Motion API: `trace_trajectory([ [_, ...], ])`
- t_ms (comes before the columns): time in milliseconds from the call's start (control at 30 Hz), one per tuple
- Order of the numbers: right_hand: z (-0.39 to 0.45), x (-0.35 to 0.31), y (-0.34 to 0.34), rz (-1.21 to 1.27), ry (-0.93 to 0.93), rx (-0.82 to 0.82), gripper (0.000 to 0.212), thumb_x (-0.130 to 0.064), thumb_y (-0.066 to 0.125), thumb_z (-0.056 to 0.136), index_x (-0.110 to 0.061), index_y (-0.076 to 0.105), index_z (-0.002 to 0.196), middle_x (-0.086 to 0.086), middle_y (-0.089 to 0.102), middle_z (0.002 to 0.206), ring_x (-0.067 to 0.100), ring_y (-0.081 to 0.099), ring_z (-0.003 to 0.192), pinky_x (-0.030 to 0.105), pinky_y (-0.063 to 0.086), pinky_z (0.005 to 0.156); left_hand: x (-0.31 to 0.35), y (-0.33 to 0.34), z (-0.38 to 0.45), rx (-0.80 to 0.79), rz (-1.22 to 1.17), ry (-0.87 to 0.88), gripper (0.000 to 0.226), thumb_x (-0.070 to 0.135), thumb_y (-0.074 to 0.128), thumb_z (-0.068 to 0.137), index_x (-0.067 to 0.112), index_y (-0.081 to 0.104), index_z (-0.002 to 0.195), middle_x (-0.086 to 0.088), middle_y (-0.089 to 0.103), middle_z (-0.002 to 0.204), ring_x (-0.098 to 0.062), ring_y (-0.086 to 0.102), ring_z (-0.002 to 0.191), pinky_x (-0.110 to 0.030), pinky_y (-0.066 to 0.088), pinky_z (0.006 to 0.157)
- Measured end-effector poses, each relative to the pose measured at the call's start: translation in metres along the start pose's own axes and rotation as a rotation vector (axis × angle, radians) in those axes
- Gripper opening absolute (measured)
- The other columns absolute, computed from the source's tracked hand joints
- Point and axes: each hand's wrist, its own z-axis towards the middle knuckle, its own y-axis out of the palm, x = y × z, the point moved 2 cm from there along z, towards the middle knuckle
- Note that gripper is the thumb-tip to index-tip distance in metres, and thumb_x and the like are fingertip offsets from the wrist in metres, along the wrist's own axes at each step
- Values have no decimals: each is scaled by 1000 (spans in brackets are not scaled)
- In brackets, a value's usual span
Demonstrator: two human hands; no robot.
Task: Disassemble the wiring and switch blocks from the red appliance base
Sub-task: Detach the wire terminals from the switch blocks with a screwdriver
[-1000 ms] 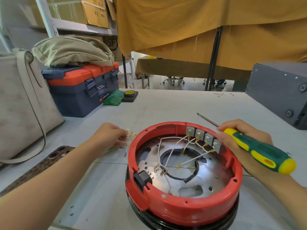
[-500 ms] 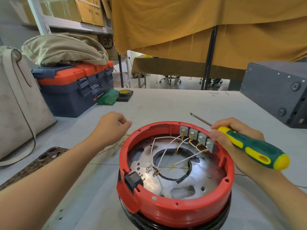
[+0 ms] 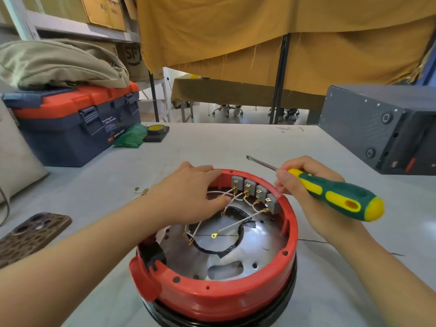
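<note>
The red appliance base (image 3: 219,293) stands on the table in front of me, open side up, with a silver plate (image 3: 259,241) inside. Several grey switch blocks (image 3: 250,184) line its far inner wall, and white wires (image 3: 236,224) with gold terminals run from them. My left hand (image 3: 188,197) lies over the far left rim, fingers along the edge and thumb at the wires. My right hand (image 3: 304,185) grips a green and yellow screwdriver (image 3: 339,197), its blade pointing away to the left, while its fingertips touch the rim beside the blocks.
Loose gold terminals (image 3: 141,191) lie on the table left of the base. A phone in a spotted case (image 3: 33,232) lies at near left. A blue and orange toolbox (image 3: 70,128) stands at far left, a dark metal box (image 3: 377,128) at far right.
My left hand has left the loose terminals on the table and moved right onto the base's far rim and wires. The right hand still holds the screwdriver at the rim.
</note>
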Motion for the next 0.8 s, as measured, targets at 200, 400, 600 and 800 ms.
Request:
trace_trajectory([
  [200, 2, -2, -7, 38, -11, 76, 12, -44, 65, 80, -32, 65, 77, -5, 70, 72, 9, 67, 65, 20, 56, 62, 1, -1, 12, -11, 20, 50, 71, 67, 38, 84, 35, 24, 145, 12, 34, 148, -20, 40, 123, -31, 32, 101],
  [400, 5, -13, -26, 162, -35, 203, 11, -28, 62, 78, -19, 57, 74, 2, 60, 53, 13, 53, 49, 17, 44, 50, 8, -1, 24, -89, 34, 79, 76, 74, 38, 79, 41, 19, 145, 8, 31, 145, -20, 39, 123, -30, 32, 98],
  [600, 9, -21, -43, 245, -61, 238, 19, -29, 58, 70, -24, 48, 55, -7, 39, 44, 12, 37, 42, 19, 32, 45, 22, 4, 29, -123, 51, 48, 77, 79, 35, 75, 48, 14, 142, 2, 28, 136, -24, 32, 120, -34, 34, 95],
  [800, 7, -25, -38, 72, -101, 124, 22, -32, 57, 68, -18, 43, 57, -4, 39, 46, 14, 36, 45, 23, 31, 47, 29, 13, 22, -20, -18, 82, 75, 72, 37, 79, 41, 17, 144, 5, 23, 143, -19, 28, 129, -35, 29, 106],
])
